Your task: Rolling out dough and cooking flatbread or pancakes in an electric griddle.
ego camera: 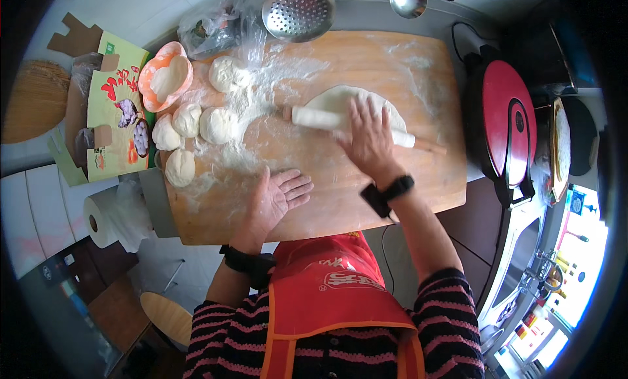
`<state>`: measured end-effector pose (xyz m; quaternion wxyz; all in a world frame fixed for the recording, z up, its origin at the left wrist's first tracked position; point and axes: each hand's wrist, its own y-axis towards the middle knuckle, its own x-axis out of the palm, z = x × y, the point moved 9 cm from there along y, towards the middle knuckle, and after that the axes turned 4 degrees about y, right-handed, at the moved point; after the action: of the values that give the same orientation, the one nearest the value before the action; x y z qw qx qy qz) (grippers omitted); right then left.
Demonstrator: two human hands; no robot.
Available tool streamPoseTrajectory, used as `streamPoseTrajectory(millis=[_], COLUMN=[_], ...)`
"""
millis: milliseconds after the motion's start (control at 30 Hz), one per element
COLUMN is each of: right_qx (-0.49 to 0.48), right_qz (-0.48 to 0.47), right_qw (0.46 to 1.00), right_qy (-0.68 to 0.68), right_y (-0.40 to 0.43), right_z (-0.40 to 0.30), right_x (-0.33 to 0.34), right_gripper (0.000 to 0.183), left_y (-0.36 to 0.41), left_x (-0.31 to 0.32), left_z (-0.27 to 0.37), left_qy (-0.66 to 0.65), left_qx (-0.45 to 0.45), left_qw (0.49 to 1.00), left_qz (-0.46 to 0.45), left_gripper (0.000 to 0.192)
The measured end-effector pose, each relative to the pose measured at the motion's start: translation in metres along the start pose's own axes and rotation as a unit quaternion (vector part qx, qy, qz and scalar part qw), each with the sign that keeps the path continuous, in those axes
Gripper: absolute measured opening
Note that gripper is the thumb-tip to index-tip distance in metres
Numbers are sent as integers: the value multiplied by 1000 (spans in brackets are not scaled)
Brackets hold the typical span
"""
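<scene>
My right hand (370,138) lies flat across a rolling pin (319,118), its fingers stretched out over the roller rather than wrapped around it. Beneath the pin is a flattened round of dough (338,96), partly covered by the hand. My left hand (279,195) is held palm up near the front of the wooden board (324,202), fingers apart and nothing in it; flour whitens its skin. Several dough balls (221,125) sit at the board's left side among loose flour (260,99). An orange bowl (167,77) holding flour stands behind them.
A printed cardboard box (117,114) is left of the board, with a paper towel roll (100,222) nearer me. A perforated skimmer (299,13) and a plastic bag (216,30) are at the back. To the right stands a red-lidded electric griddle (508,119).
</scene>
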<state>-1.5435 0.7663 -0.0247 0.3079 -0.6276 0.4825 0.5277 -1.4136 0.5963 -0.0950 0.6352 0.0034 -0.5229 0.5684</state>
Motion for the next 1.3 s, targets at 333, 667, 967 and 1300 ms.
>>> streamPoseTrajectory(millis=[333, 667, 967, 1300], right_qx=[131, 283, 455, 428], right_qz=[-67, -8, -52, -78], right_qw=[988, 939, 657, 605], right_qy=[-50, 197, 599, 667], right_y=[-192, -263, -235, -258], right_z=[50, 61, -37, -47], right_x=[-66, -57, 26, 44], right_gripper=[52, 19, 18, 20], left_y=[-7, 12, 26, -8], left_x=[-18, -5, 20, 223], left_z=[3, 22, 40, -29], left_qy=[-26, 113, 410, 510], left_qx=[-91, -63, 61, 230], left_qw=[995, 992, 898, 794], left_qz=[-39, -3, 150, -237], left_gripper=[79, 49, 13, 20])
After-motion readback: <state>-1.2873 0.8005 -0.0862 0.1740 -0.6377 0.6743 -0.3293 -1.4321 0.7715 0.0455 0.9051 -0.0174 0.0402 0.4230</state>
